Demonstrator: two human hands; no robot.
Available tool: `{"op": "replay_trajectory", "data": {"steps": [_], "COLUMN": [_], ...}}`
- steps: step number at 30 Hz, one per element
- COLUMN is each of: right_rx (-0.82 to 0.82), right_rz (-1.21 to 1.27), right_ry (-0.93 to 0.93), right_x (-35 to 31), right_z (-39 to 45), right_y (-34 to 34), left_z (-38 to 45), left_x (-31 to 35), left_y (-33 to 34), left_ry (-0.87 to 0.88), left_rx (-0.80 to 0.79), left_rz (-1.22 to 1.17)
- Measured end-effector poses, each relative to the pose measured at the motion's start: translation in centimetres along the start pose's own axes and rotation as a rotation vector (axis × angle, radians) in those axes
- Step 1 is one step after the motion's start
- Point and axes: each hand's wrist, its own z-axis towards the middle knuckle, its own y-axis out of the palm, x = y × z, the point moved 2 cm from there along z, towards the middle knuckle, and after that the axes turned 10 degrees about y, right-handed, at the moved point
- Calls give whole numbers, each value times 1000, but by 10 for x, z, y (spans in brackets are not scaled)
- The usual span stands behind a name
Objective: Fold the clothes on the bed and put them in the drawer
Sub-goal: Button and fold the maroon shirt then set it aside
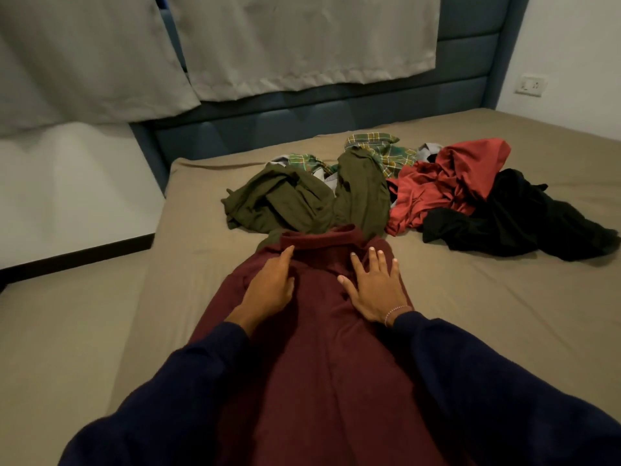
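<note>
A home bedroom — a wide bed (470,297) under a tan sheet, a padded blue headboard (302,122) along its far edge, grey curtains (285,45) above, a wall socket (530,85) near the bed's far right corner — loose clothes (369,193) heaped on it.

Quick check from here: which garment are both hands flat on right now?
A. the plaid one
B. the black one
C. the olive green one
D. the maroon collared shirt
D: the left hand and right hand both lie with fingers straight on the maroon collared shirt, just below its collar.
</note>
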Motion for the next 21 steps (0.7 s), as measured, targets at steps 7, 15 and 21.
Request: {"op": "replay_trajectory", "data": {"steps": [7,15,21], "right_rx": [41,-351,-483], "right_rz": [149,380,593], "right_ry": [-260,-304,-75], "right_x": [-75,-156,-197], "right_z": [-70,-129,-147], "right_y": [-16,-12,-14], "left_z": [-107,-212,-233], "left_x": [-20,-2,-19], "left_y": [-42,-69,-91], "left_ry": [-306,-839,-770], "left_rx": [79,-35,230], "left_rz": [76,186,-515]}}
